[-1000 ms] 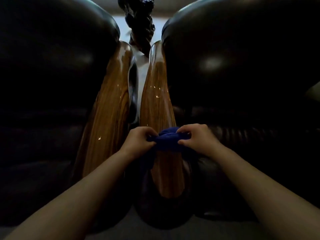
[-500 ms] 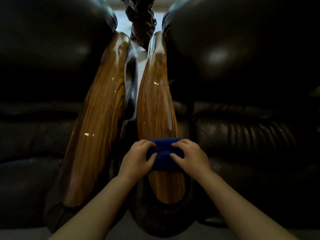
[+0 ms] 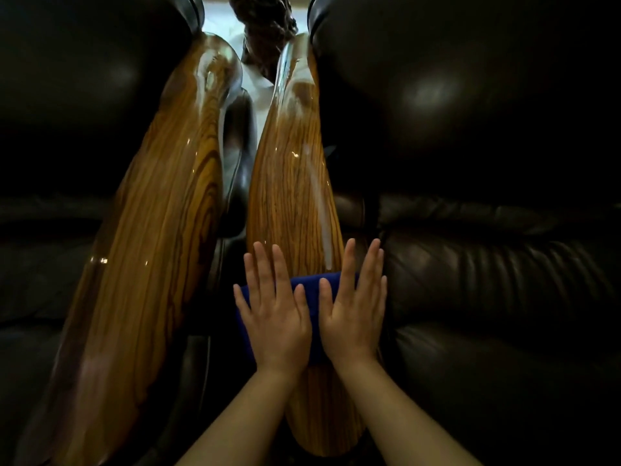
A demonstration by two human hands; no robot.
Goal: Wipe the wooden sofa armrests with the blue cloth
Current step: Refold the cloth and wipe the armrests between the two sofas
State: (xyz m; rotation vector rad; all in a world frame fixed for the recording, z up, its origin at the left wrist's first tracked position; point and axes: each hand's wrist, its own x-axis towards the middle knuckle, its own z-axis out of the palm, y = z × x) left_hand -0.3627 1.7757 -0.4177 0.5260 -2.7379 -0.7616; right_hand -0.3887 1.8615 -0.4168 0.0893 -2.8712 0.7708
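Two glossy wooden armrests run away from me side by side: the left armrest (image 3: 148, 237) and the right armrest (image 3: 292, 193). The blue cloth (image 3: 311, 299) lies flat across the near part of the right armrest. My left hand (image 3: 274, 311) and my right hand (image 3: 354, 307) both rest palm-down on the cloth with fingers stretched out and spread. They cover most of it; only a strip between the thumbs and its left and top edges show. Neither hand grips the cloth.
Dark leather sofa cushions flank the armrests, one on the left (image 3: 67, 95) and one on the right (image 3: 470, 112). A narrow dark gap (image 3: 235, 183) separates the two armrests. A dark carved wooden object (image 3: 265, 25) stands at the far end against a pale floor.
Both hands went from pinching the bunched cloth to lying flat on it with fingers open. The cloth is now spread across the right armrest, nearer to me.
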